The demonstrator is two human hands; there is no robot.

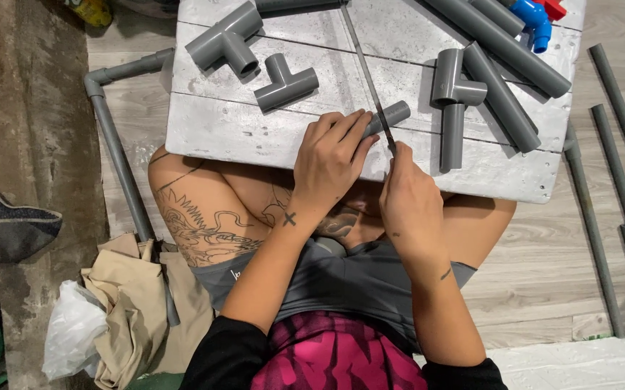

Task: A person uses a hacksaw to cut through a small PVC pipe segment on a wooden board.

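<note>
The left hand has its fingers wrapped around a short grey pipe, pinning it to the worktop near the front edge. The right hand, just right of the pipe, grips a thin blade lying across it. Tee fittings lie left of the pipe and longer pipes right, with bare worktop between.
</note>
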